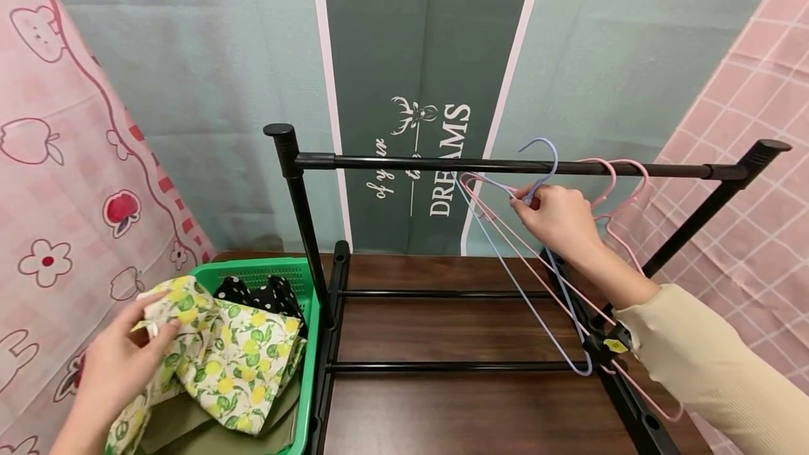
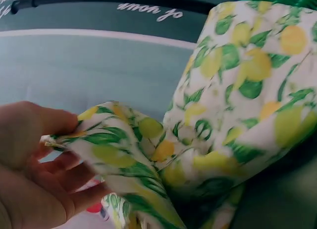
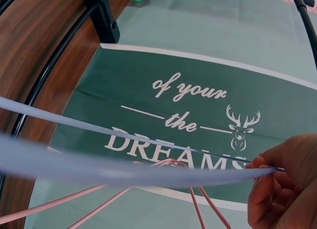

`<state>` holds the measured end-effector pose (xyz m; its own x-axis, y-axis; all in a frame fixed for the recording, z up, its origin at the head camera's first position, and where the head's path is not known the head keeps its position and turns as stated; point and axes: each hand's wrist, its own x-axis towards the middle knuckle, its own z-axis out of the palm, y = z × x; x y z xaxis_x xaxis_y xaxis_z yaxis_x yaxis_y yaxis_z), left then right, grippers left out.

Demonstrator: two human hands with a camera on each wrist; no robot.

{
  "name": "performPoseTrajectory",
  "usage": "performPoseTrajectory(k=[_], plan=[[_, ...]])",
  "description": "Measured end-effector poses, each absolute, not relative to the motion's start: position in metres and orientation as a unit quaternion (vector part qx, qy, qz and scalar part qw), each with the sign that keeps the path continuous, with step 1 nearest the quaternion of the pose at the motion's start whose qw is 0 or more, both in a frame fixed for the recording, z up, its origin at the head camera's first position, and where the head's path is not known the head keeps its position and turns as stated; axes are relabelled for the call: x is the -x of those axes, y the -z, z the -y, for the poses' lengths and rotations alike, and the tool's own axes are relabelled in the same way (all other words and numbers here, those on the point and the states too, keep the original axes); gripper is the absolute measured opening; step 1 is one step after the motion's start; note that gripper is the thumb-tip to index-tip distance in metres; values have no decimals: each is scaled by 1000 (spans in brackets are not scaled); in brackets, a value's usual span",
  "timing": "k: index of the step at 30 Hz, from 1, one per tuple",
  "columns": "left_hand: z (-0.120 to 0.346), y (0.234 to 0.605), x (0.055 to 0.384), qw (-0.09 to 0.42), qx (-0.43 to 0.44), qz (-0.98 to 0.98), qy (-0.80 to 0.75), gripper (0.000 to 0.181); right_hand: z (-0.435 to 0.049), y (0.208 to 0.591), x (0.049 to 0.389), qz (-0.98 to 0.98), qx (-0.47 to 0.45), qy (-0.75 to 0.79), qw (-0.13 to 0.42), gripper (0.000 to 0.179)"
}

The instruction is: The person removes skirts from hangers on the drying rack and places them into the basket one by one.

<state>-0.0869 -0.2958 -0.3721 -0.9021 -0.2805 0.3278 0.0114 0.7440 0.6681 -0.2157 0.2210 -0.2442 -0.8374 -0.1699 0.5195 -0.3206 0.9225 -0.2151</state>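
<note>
My right hand pinches a blue hanger just below its hook, which curves over the black rail. In the right wrist view the hanger's blurred arms cross in front of the right hand. At the left, my left hand pinches an edge of a white cloth garment printed with lemons. Part of the garment lies in the green basket. The left wrist view has the thumb and fingertips of the left hand on a corner of the lemon cloth.
Two pink hangers hang on the rail right of the blue one. Black-and-white dotted cloth and olive cloth lie in the basket. The rack's left post stands beside the basket. A brown wooden surface lies under the rack.
</note>
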Motion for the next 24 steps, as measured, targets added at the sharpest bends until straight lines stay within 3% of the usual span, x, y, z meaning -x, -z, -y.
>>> performPoseTrajectory(k=[3,9,18,24], plan=[[286,377,88,200,-41,930,306,38,-221,245,215,950,-124,-145,246,19],[274,387,95,166,41,951,258,29,-222,248,217,953,-120,-138,241,19],[261,397,101,-32,36,965,259,28,-221,252,217,958,-109,-138,226,19],[254,408,98,-37,62,964,255,31,-221,255,218,958,-110,-139,224,17]])
